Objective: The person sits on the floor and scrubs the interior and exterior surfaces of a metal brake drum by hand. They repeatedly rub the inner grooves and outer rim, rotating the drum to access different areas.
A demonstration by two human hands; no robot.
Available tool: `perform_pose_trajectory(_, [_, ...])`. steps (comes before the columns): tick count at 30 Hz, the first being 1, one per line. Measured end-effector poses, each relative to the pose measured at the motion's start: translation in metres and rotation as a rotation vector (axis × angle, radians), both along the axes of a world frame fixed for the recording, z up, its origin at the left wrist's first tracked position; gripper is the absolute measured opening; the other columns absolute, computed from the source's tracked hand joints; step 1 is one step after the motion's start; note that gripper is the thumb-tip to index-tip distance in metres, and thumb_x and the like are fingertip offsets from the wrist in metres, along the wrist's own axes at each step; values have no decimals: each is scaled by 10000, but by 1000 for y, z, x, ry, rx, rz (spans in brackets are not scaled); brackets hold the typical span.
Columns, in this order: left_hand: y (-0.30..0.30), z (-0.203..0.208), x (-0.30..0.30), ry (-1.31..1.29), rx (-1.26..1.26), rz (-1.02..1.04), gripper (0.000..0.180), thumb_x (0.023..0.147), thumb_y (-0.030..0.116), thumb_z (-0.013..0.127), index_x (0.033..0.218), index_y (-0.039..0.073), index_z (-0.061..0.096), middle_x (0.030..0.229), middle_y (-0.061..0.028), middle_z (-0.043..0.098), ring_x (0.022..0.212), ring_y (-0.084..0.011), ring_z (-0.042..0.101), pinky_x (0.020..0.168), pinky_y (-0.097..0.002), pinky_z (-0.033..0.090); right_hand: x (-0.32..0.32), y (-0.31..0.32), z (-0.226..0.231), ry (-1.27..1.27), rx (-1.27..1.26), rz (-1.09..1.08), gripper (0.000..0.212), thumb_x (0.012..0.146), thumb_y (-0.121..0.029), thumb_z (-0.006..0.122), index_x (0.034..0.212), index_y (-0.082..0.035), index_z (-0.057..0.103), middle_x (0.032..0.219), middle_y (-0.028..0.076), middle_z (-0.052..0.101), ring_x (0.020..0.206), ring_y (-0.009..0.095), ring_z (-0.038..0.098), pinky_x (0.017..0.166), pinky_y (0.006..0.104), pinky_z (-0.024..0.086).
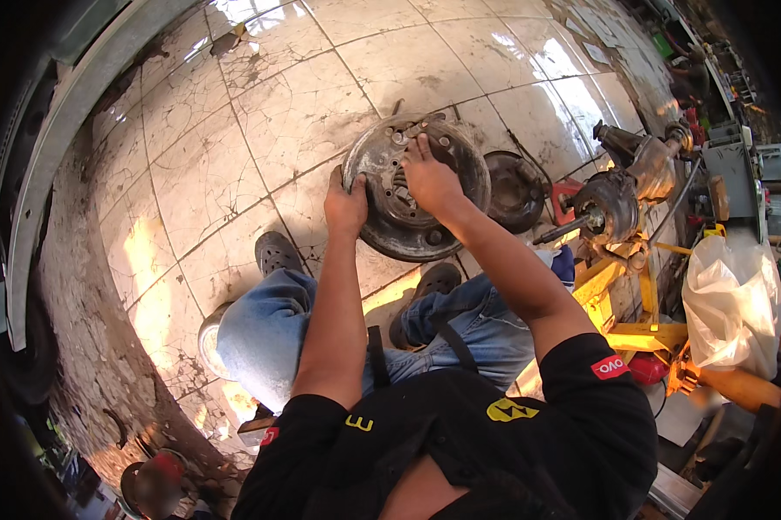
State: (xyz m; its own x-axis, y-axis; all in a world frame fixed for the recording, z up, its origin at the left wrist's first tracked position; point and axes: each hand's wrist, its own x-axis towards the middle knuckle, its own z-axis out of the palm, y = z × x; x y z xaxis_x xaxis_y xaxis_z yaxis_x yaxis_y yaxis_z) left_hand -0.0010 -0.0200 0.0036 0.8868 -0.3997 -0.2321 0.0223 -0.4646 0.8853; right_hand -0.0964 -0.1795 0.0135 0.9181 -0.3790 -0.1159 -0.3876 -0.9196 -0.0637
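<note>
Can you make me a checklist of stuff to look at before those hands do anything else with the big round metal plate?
1. Left hand at the round metal plate's left rim: ok.
2. Right hand over the plate's face: ok.
3. Hands covered: not ok, both are bare.
4. Plate lying flat: cannot tell.
5. Smaller round part not touching the plate: cannot tell.
6. Dark shoes on both feet: ok.

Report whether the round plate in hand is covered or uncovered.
Uncovered: no lid; the plate shows holes near its centre. The left hand holds its rim; the right hand partly hides its face.
</note>
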Motion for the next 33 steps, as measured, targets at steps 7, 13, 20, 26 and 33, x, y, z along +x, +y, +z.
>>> perform_pose_trajectory(7, [0, 5, -1, 13, -40, -12, 477, 915, 282, 641, 1313, 49, 517, 1141, -228, 652, 1057, -387, 627, 894, -410, 481, 0, -11, -13, -73, 77, -120, 434, 1004, -283, 384, 1346, -28, 465, 1519, 190, 325, 1023, 372, 652, 774, 455, 571])
perform_pose_trajectory(13, [-2, 11, 0, 24, -59, -13, 457, 915, 284, 643, 1292, 52, 528, 1129, -224, 655, 1061, -389, 623, 896, -408, 476, 1, -5, 27, -72, 162, -279, 513, 1003, -347, 377, 1401, -24, 402, 1518, 192, 327, 901, 402, 678, 758, 478, 562])
perform_pose_trajectory(20, [6, -1, 5, 33, -40, 5, 505, 918, 295, 644, 1335, 45, 507, 1154, -222, 651, 1072, -371, 625, 900, -403, 475, -17, 11, 34, -88, 167, -188, 488, 1004, -347, 382, 1395, -59, 434, 1518, 154, 346, 838, 397, 686, 731, 479, 561])
perform_pose_trajectory(26, [0, -7, 4, 33, -70, 22, 504, 920, 287, 646, 1336, 34, 514, 1175, -194, 647, 1061, -313, 626, 908, -376, 474, 3, -12, 30, -60, 170, -174, 503, 1003, -359, 380, 1424, -86, 416, 1535, 101, 332, 874, 375, 685, 734, 478, 561])
perform_pose_trajectory(33, [7, -8, 9, 55, -43, -14, 506, 921, 246, 652, 1349, 19, 505, 1182, -179, 652, 1059, -283, 627, 909, -360, 478, -43, 4, 37, -11, 241, -163, 488, 1007, -385, 357, 1419, -138, 443, 1538, 30, 342, 961, 372, 665, 812, 471, 545])
